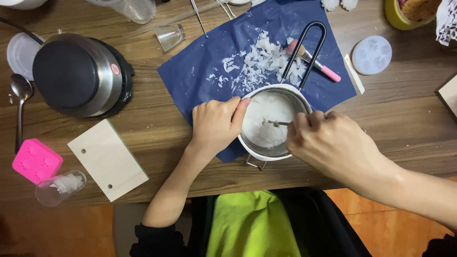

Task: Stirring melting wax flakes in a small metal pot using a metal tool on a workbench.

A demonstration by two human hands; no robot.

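Left hand (216, 124): fingers curled against the pot's left rim, thumb on its edge, steadying it.
Right hand (328, 143): closed on a thin metal tool (277, 123) whose tip reaches into the pot.
Pot (273, 123): small steel pot with a black loop handle, holding white wax; it stands on a blue sheet (200, 71), near the table's front edge.
Shavings (262, 62): white flakes strewn on the sheet behind the pot.
Brush (314, 62): pink, lying by the handle.
Hot plate (78, 74): well to the left.

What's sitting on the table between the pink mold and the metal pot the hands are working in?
In the head view, a pale rectangular board with two small holes lies between the pink mold and the metal pot; the left hand steadies the pot's rim.
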